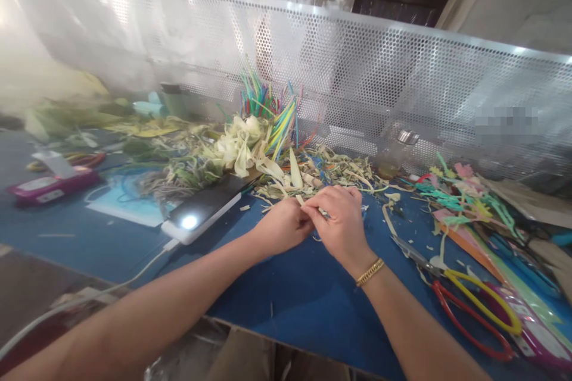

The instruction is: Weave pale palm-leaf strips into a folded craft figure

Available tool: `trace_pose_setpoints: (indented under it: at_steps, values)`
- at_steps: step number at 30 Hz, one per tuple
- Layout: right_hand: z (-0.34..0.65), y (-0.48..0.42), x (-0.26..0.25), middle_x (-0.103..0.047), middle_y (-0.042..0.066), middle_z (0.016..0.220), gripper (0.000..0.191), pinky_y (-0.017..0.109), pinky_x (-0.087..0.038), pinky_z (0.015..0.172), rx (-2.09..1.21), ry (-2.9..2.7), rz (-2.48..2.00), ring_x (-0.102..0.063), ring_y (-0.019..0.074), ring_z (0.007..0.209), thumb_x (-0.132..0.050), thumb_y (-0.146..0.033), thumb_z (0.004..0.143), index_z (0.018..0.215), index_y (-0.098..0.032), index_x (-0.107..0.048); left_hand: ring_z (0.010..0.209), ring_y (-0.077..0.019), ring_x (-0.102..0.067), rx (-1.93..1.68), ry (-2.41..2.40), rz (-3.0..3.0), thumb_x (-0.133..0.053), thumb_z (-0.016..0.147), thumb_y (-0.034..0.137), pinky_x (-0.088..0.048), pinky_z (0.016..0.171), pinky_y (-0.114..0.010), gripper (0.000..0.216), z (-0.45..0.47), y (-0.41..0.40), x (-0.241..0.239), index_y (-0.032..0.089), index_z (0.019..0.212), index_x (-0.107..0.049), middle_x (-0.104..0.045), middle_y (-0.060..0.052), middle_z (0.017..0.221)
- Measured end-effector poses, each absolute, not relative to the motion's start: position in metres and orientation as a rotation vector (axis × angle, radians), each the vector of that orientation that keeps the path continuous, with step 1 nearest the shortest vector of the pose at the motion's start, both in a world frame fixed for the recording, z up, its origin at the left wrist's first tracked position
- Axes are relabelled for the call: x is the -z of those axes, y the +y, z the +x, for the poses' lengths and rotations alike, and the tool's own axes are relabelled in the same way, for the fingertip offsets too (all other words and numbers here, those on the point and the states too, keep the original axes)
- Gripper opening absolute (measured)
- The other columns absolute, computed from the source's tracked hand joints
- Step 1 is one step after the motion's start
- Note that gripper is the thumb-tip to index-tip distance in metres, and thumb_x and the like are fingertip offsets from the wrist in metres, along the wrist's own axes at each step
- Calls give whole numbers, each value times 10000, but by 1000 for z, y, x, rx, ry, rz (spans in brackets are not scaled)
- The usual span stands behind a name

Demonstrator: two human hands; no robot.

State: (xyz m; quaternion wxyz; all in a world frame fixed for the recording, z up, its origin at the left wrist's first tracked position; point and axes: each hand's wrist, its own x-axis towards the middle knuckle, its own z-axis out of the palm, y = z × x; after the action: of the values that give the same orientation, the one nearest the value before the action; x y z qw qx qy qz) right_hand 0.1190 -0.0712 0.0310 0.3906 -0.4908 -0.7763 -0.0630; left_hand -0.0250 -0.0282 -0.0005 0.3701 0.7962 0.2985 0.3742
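Over the blue tabletop [286, 292], my left hand [285, 225] and my right hand [337, 220] meet, fingers closed and touching. My left hand is curled into a loose fist, while the right pinches thumb against forefinger beside it. A narrow pale strip [300, 199], like dried husk, sticks up at their fingertips; the rest of it is hidden. Just beyond the hands lies a heap of dried husk strips [339, 166], and behind that a pale bunch of husks [243, 143]. A gold bracelet [370, 272] circles my right wrist.
Scissors [476, 303] with red and yellow handles lie at right, near artificial coloured sprigs [465, 190]. At left are a lit phone [205, 205] on a white block with a cable [147, 265], and a purple box [53, 184]. Coloured stems [272, 101] stand before a perforated metal screen [375, 65].
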Motion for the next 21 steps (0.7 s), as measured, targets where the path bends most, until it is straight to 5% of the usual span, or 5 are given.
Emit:
trace_pose_setpoints:
  at_steps: [6,11,17,21]
  values:
    - [124,-72,-38,-682,10,889,65,404,-300,916,80,-1889,-1152,-583,212,904,-627,-323,830,827,-286,-680,518,-96,-365,-956,764,2040,-569,799,299,-282,544,-248,325,-23,-25,2,151,511,-543,-425,17,501]
    - [141,-61,-38,-575,99,1162,385,408,-351,958,82,-1336,-1171,-528,230,1040,-620,-399,810,1155,-243,-551,671,-121,-491,-1147,663,1476,-700,713,337,-391,642,-250,218,-21,-18,-2,138,787,-652,-578,-15,720]
    - [133,-44,-9,-654,73,983,358,337,-461,815,-687,-1335,-1151,-603,187,887,-606,-454,793,1050,-206,-603,857,-177,-561,-1172,584,1303,-702,696,273,-451,801,-309,327,-17,-19,-3,154,1000,-670,-640,-65,913]
    - [134,-44,-10,-675,35,807,235,299,-462,718,-681,-1481,-1173,-597,167,725,-652,-409,757,878,-207,-665,847,-177,-543,-1194,687,1626,-628,781,296,-450,782,-296,248,-21,-19,-2,181,990,-694,-614,-66,900]
